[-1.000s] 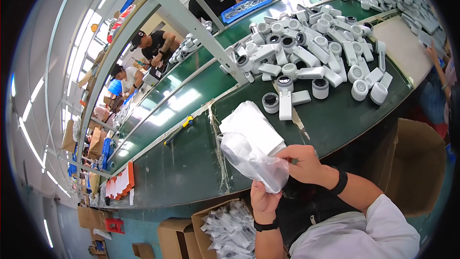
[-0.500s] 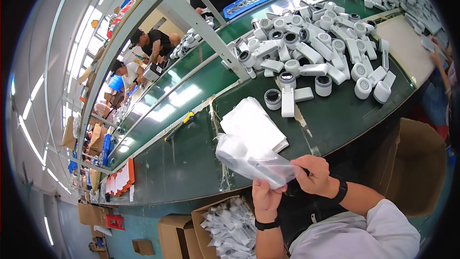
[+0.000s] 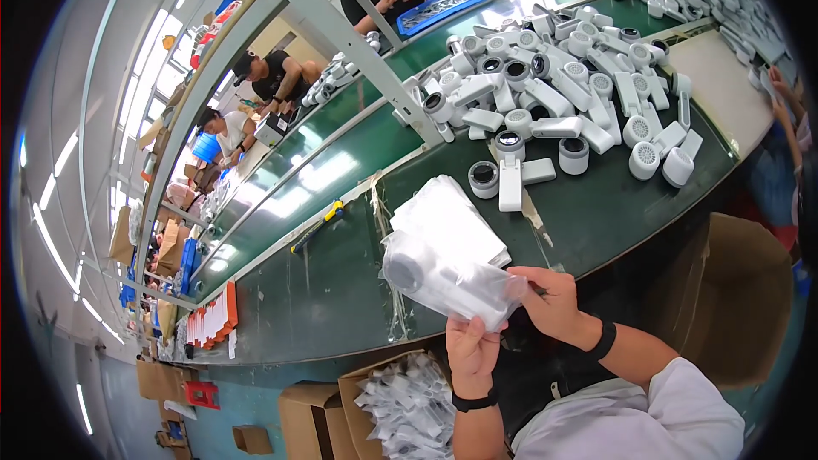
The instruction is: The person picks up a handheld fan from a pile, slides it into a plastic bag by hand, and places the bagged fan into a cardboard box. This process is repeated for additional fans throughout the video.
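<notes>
A white handheld fan [image 3: 407, 274] lies inside a clear plastic bag [image 3: 456, 285], held over the table's near edge. My left hand [image 3: 471, 347] is closed on the bagged fan's lower end, thumb on top. At the bag's right end, my right hand [image 3: 550, 300] pinches the film near its mouth. Just beyond, partly covered by the held bag, rests a stack of flat white plastic bags [image 3: 447, 217]. Several loose fans stand or lie past that stack, the closest being an upright fan [image 3: 509, 175] with a dark round top.
A large heap of white fans [image 3: 554, 89] covers the far right of the green table [image 3: 315, 307]. A yellow-and-black screwdriver [image 3: 318, 226] lies left. Below the edge stand a carton of bagged fans [image 3: 409, 409] and an open carton [image 3: 733, 290]. Co-workers sit across the conveyor [image 3: 332, 162].
The bagged fan has turned slightly in my hands, and its round head now shows through the film. My right hand has shifted a little left and up along the bag's end.
</notes>
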### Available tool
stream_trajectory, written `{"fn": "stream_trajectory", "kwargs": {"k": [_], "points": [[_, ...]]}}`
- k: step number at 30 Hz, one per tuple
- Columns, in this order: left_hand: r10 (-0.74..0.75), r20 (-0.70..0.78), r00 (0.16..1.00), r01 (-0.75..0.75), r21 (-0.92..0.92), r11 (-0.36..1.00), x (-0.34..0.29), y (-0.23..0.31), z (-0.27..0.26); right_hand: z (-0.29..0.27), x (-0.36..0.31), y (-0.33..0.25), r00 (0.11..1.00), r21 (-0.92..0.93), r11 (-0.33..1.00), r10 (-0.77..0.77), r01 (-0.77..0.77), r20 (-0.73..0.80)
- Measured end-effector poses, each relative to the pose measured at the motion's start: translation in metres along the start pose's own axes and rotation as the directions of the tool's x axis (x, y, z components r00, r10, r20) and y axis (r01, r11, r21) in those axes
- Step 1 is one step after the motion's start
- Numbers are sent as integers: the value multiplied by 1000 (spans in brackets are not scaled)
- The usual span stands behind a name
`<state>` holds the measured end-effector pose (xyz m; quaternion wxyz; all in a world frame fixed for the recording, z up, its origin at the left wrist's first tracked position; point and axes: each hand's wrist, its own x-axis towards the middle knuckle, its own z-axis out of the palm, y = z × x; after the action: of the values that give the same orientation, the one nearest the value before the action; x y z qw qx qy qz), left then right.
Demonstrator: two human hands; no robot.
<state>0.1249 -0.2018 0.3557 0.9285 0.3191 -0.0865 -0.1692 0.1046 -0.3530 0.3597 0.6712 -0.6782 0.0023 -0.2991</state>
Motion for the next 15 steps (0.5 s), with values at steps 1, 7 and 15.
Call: {"fn": "stream_trajectory", "kwargs": {"k": [1,7,15], "points": [[-2,-10,1000,1,-18,1000,0,0,-1,0,-1,0,999,14,1000,-9,10,-52],[-36,-38,999,34,-52,998,-6,2,-11,-3,-14,-2,994,6,998,-68,68,-86],[213,-372,903,-227,7,974,-59,63,-56,-24,1,19,987,-20,995,101,-99,122]]}}
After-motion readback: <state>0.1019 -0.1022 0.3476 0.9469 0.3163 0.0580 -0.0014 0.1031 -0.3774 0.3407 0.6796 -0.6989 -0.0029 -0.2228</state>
